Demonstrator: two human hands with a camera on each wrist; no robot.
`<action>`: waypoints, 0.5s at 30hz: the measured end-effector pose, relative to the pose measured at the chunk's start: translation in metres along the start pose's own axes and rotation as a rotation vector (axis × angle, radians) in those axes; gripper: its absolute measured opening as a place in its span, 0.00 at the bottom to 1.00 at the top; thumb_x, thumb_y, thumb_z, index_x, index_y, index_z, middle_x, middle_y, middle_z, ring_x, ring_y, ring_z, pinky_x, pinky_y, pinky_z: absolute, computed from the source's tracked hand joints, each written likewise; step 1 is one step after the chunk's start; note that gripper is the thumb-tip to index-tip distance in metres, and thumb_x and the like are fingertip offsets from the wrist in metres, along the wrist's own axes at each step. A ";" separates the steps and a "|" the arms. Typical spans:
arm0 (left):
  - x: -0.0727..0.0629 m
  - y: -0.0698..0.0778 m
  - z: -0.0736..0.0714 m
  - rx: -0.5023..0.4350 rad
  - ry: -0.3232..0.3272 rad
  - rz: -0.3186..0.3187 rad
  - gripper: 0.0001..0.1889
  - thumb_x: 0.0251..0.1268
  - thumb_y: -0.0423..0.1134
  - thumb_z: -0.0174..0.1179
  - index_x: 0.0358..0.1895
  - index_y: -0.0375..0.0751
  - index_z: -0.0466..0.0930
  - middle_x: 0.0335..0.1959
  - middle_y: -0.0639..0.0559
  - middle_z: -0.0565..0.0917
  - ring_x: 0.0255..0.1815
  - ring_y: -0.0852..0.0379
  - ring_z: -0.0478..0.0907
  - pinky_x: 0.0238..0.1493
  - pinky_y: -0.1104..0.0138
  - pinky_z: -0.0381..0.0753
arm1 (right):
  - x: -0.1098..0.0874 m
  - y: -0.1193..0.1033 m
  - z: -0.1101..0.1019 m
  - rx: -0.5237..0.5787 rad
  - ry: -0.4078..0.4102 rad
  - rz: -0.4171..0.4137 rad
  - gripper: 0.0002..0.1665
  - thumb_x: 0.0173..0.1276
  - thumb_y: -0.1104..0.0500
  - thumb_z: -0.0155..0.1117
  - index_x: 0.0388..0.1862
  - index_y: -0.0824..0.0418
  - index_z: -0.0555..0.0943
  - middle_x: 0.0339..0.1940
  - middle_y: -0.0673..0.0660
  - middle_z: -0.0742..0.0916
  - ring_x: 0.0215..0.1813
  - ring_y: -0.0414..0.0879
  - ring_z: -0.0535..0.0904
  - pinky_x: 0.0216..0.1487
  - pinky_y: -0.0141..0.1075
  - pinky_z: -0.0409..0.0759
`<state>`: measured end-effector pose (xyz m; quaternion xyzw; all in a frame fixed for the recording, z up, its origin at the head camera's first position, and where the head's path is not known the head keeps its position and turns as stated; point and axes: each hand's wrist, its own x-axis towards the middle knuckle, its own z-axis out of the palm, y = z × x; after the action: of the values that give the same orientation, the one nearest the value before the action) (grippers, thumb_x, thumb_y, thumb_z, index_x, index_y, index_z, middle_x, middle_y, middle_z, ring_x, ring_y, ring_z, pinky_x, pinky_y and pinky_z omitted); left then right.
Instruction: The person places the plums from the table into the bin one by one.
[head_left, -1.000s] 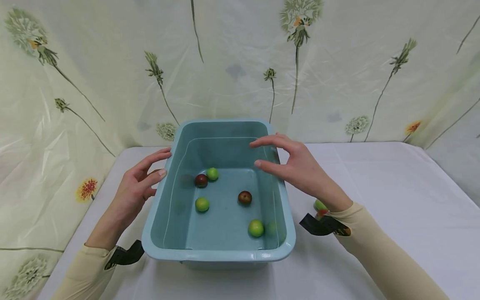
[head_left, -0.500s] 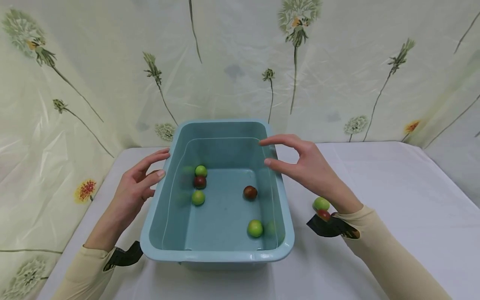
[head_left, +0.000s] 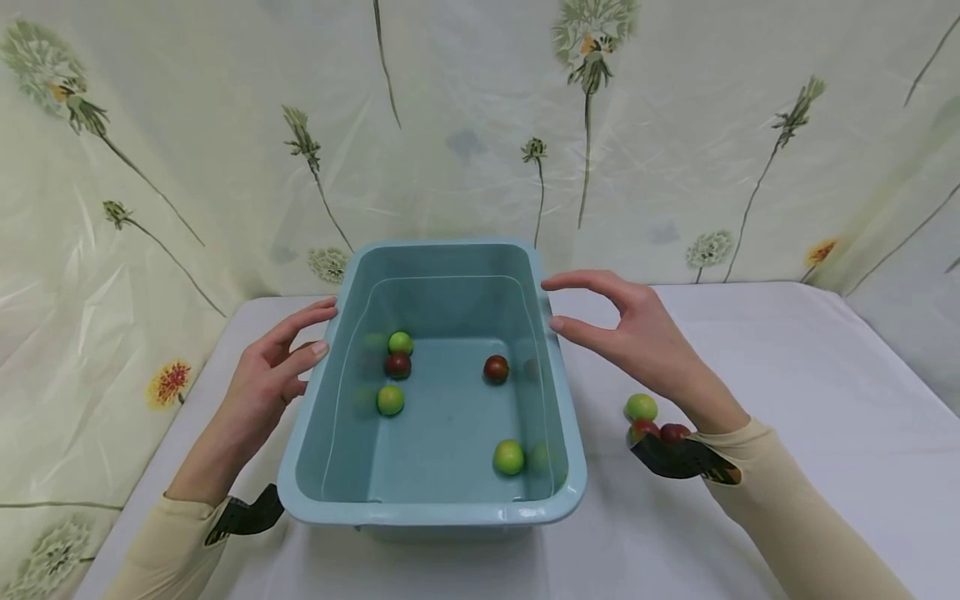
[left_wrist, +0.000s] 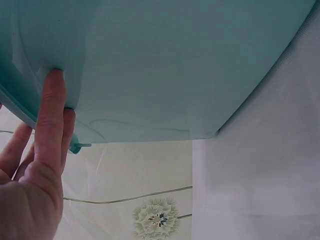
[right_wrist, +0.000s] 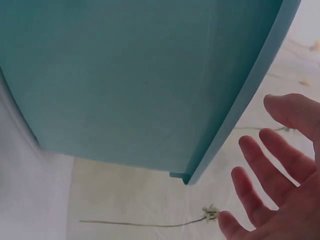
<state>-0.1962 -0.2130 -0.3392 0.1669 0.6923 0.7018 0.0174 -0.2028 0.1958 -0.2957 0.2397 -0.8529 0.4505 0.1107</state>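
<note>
A light blue plastic basin stands on the table in the head view. Inside lie small round fruits: green fruits, such as the near-right green fruit, and dark red ones, such as the dark red fruit. My left hand is at the basin's left rim; in the left wrist view its straight fingers touch the outer wall below the rim. My right hand is beside the right rim, thumb and index finger spread apart. In the right wrist view that hand holds nothing and looks apart from the basin.
On the table right of the basin lie a green fruit and two red fruits, the farther right red fruit partly behind a black wrist strap. A flower-printed plastic sheet hangs behind the white-covered table.
My right hand has moved right, from over the basin to outside its rim. Inside, fruits have rolled and shifted. More of the fruits by the right wrist now show. The left hand stays nearly still.
</note>
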 end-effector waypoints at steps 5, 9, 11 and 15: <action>0.000 0.000 0.000 -0.002 0.002 0.003 0.20 0.76 0.34 0.51 0.68 0.40 0.71 0.72 0.49 0.65 0.49 0.54 0.81 0.39 0.58 0.86 | -0.004 0.003 -0.007 -0.029 0.013 0.004 0.25 0.65 0.55 0.71 0.61 0.46 0.80 0.58 0.43 0.82 0.65 0.39 0.71 0.68 0.56 0.63; 0.000 0.001 0.000 -0.003 0.001 0.006 0.20 0.76 0.34 0.51 0.68 0.40 0.71 0.72 0.48 0.65 0.49 0.54 0.81 0.39 0.58 0.86 | -0.008 0.005 -0.013 -0.037 0.028 0.025 0.24 0.65 0.55 0.71 0.61 0.47 0.80 0.59 0.44 0.82 0.65 0.40 0.71 0.68 0.57 0.63; 0.000 0.001 0.000 -0.005 0.000 0.007 0.20 0.76 0.34 0.51 0.68 0.40 0.71 0.72 0.48 0.65 0.49 0.54 0.81 0.39 0.58 0.86 | -0.011 0.007 -0.015 -0.042 0.033 0.034 0.25 0.65 0.55 0.71 0.61 0.47 0.80 0.59 0.45 0.82 0.65 0.40 0.71 0.68 0.57 0.63; 0.000 0.001 0.001 -0.008 0.001 0.004 0.20 0.76 0.34 0.51 0.68 0.39 0.71 0.72 0.48 0.65 0.49 0.54 0.81 0.38 0.58 0.86 | -0.016 0.013 -0.019 -0.048 0.035 0.054 0.24 0.64 0.56 0.72 0.60 0.48 0.80 0.58 0.45 0.82 0.65 0.40 0.71 0.68 0.55 0.64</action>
<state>-0.1955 -0.2125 -0.3383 0.1680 0.6891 0.7048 0.0163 -0.1963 0.2228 -0.3009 0.2062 -0.8675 0.4368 0.1191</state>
